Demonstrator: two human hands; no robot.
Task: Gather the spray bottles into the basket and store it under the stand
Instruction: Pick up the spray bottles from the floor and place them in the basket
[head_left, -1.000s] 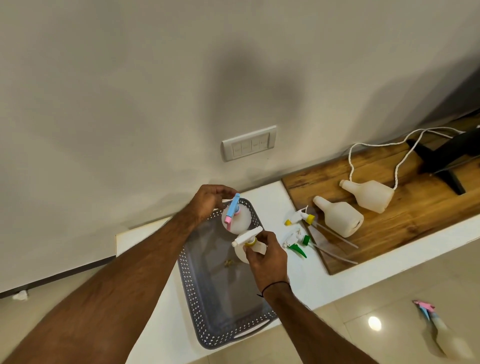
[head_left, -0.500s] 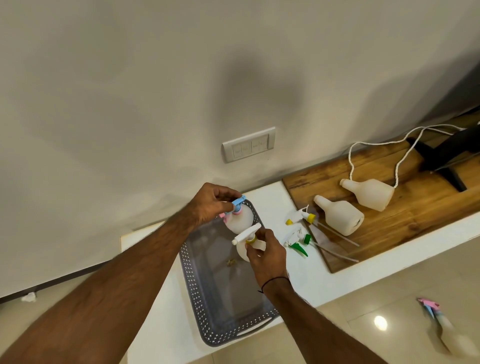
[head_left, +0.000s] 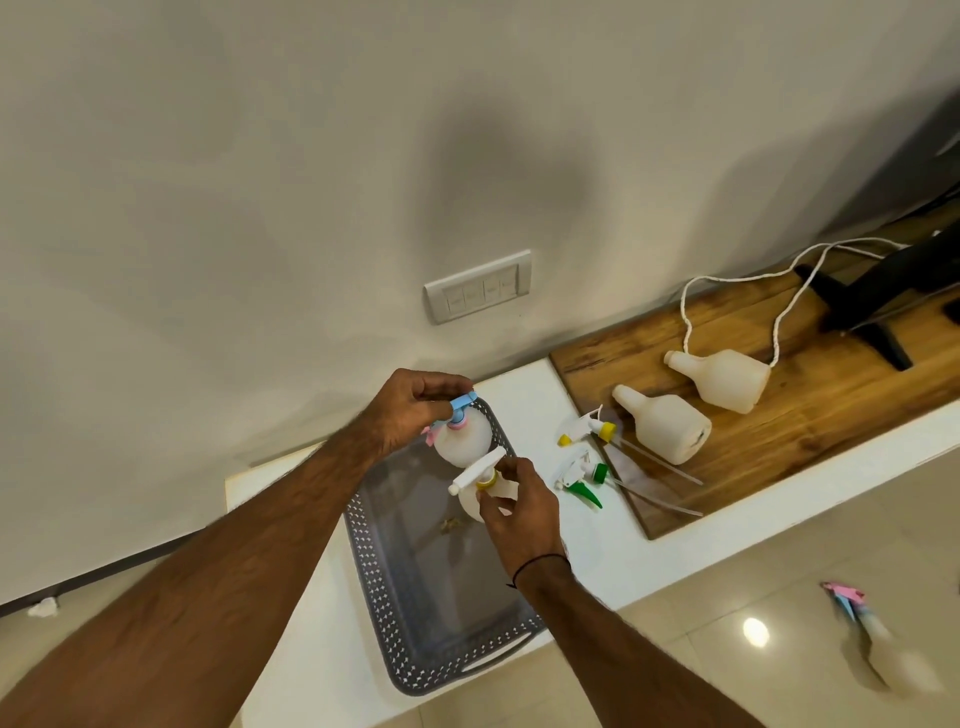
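A grey perforated basket (head_left: 410, 613) sits on the white ledge (head_left: 597, 561). My left hand (head_left: 410, 410) grips the blue-and-pink trigger head of a white spray bottle (head_left: 465, 441) standing at the basket's far end. My right hand (head_left: 519, 512) holds a second white bottle with a yellow collar and white trigger (head_left: 480, 473) just in front of it, over the basket. Two headless white bottles (head_left: 662, 428) (head_left: 724, 379) lie on the wooden board (head_left: 831, 395). Two loose trigger heads, one yellow (head_left: 587, 431) and one green (head_left: 582, 478), lie between the basket and the board.
Another spray bottle with a pink-and-blue head (head_left: 872, 634) lies on the tiled floor at the lower right. A white cord (head_left: 727, 280) and a black stand foot (head_left: 872, 306) rest on the board's far end. A switch plate (head_left: 478, 286) is on the wall behind.
My left hand has turned the blue-and-pink trigger head round on its bottle. My right hand and its bottle have stayed over the basket's far end.
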